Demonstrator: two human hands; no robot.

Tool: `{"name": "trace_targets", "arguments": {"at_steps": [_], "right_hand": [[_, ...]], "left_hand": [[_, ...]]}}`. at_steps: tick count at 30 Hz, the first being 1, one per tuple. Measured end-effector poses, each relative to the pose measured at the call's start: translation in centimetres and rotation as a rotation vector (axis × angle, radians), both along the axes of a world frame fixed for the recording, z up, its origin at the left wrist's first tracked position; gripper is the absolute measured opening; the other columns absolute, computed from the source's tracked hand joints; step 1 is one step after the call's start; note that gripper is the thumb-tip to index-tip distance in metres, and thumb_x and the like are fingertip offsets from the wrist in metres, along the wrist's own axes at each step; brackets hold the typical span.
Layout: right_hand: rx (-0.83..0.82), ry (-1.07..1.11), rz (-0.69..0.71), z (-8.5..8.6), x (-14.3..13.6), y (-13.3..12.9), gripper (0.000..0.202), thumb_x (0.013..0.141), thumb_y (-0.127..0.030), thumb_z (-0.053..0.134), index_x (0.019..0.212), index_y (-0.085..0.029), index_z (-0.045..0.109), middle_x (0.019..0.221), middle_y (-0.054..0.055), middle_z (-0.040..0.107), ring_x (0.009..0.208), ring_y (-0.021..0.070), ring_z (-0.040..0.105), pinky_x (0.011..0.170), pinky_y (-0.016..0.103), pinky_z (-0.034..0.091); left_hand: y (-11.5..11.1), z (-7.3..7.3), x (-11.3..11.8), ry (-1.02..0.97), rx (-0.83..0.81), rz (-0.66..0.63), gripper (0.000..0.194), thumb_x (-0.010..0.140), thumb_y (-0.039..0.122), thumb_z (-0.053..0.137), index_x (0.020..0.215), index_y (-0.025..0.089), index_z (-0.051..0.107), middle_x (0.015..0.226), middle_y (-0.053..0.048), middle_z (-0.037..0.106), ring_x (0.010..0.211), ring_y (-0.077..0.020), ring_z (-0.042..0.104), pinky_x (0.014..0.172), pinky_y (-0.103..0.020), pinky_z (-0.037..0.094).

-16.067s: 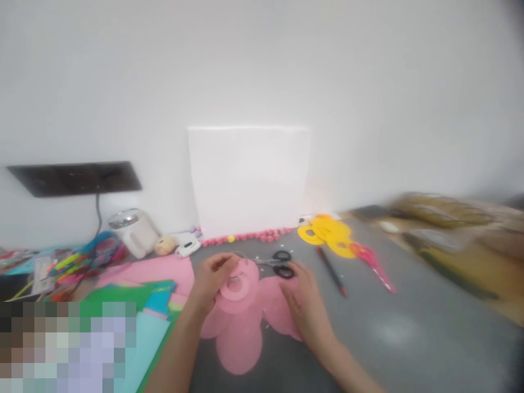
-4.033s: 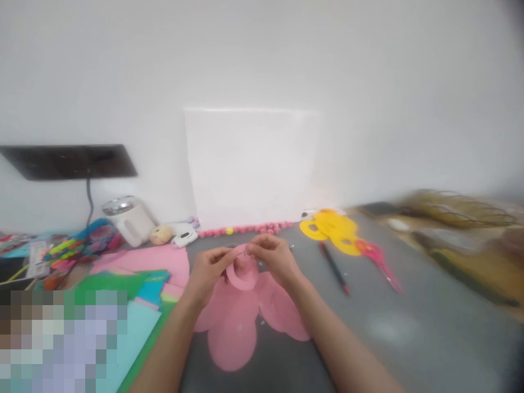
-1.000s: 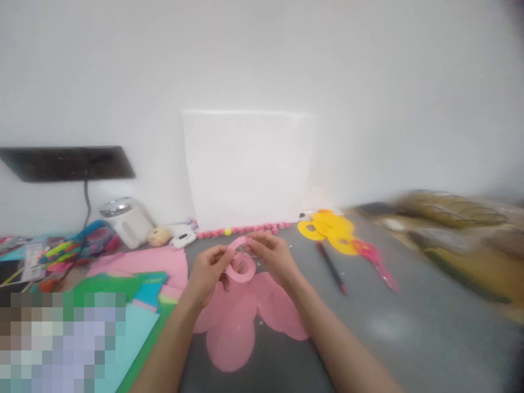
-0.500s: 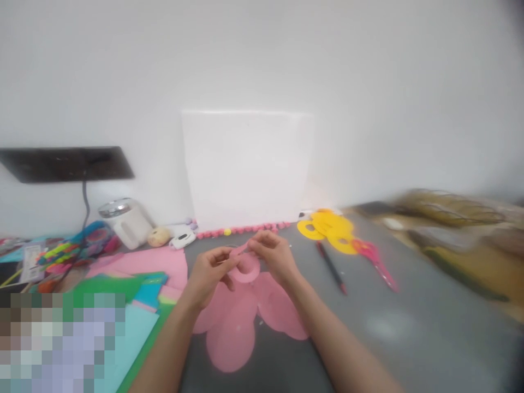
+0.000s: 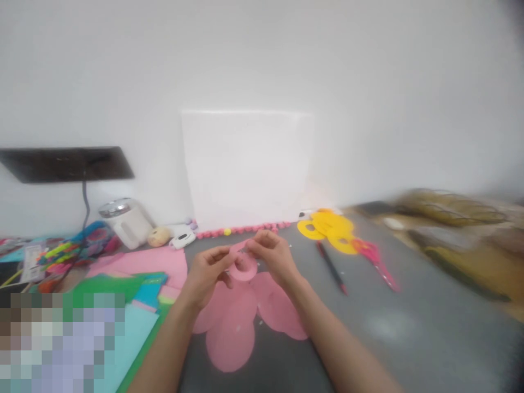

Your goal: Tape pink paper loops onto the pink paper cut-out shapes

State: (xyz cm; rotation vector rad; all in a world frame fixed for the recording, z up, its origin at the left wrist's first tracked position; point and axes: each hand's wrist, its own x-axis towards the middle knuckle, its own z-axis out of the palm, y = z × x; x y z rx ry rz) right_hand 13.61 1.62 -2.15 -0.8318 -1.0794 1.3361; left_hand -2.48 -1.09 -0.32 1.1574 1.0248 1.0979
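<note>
Between my two hands is a small pink paper ring (image 5: 245,273) with a hole in its middle. My left hand (image 5: 209,273) pinches its left side with thumb and forefinger. My right hand (image 5: 272,255) pinches its upper right edge, the fingertips of both hands close together. Just below, several large pink paper ovals (image 5: 230,344) lie spread like petals on the dark grey table (image 5: 270,365); the ring partly covers where they meet. Small white specks lie on and around the ovals.
Yellow paper rings (image 5: 329,225), a dark pen (image 5: 332,267) and pink scissors (image 5: 375,262) lie to the right. Coloured paper sheets (image 5: 135,322) are stacked at left. Behind stand a white jar-like device (image 5: 126,224), a row of pink beads (image 5: 245,230) and a white sheet (image 5: 248,169) against the wall.
The pink ring has shifted slightly left and opened out rounder between my fingertips. My right hand has moved a little left; the ovals lie as before.
</note>
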Motion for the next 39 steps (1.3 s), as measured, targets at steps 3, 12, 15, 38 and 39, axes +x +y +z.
{"name": "trace_targets", "arguments": {"at_steps": [3, 12, 15, 38, 39], "right_hand": [[0.023, -0.03, 0.007, 0.13, 0.06, -0.16, 0.022, 0.063, -0.03, 0.073, 0.065, -0.018, 0.056, 0.062, -0.001, 0.062, 0.058, 0.0107, 0.055, 0.06, 0.025, 0.045], [0.023, -0.03, 0.082, 0.11, -0.03, -0.07, 0.019, 0.069, -0.032, 0.069, 0.081, -0.018, 0.065, 0.076, 0.003, 0.068, 0.074, 0.0151, 0.063, 0.072, 0.029, 0.048], [0.005, -0.016, 0.06, 0.13, 0.0, -0.13, 0.021, 0.066, -0.033, 0.072, 0.079, -0.017, 0.064, 0.071, 0.002, 0.067, 0.068, 0.0141, 0.062, 0.069, 0.029, 0.048], [0.029, -0.13, 0.052, -0.02, -0.06, -0.51, 0.019, 0.068, -0.033, 0.07, 0.077, -0.017, 0.068, 0.07, 0.004, 0.069, 0.067, 0.0154, 0.063, 0.067, 0.03, 0.049], [0.034, -0.127, 0.041, -0.05, -0.07, -0.51, 0.017, 0.067, -0.033, 0.071, 0.074, -0.017, 0.067, 0.068, 0.003, 0.068, 0.065, 0.015, 0.062, 0.065, 0.029, 0.049]], "left_hand": [[-0.08, 0.02, 0.21, 0.02, 0.006, -0.036, 0.026, 0.072, 0.034, 0.069, 0.09, 0.016, 0.071, 0.078, -0.007, 0.066, 0.065, -0.0141, 0.056, 0.041, -0.019, 0.045], [0.11, 0.09, 0.0, -0.023, -0.027, 0.089, 0.024, 0.068, 0.036, 0.07, 0.081, 0.015, 0.071, 0.072, -0.004, 0.063, 0.056, -0.0111, 0.052, 0.039, -0.019, 0.043], [0.07, 0.06, 0.08, -0.011, -0.032, 0.064, 0.024, 0.07, 0.037, 0.069, 0.079, 0.015, 0.071, 0.073, -0.004, 0.063, 0.057, -0.0116, 0.052, 0.04, -0.02, 0.043], [0.05, 0.08, 0.05, 0.019, -0.013, 0.028, 0.022, 0.072, 0.035, 0.067, 0.074, 0.014, 0.069, 0.068, -0.005, 0.063, 0.06, -0.0129, 0.055, 0.045, -0.019, 0.042], [-0.02, 0.12, 0.1, 0.028, -0.012, 0.006, 0.022, 0.072, 0.035, 0.067, 0.075, 0.014, 0.069, 0.069, -0.005, 0.063, 0.061, -0.0134, 0.055, 0.046, -0.02, 0.043]]}}
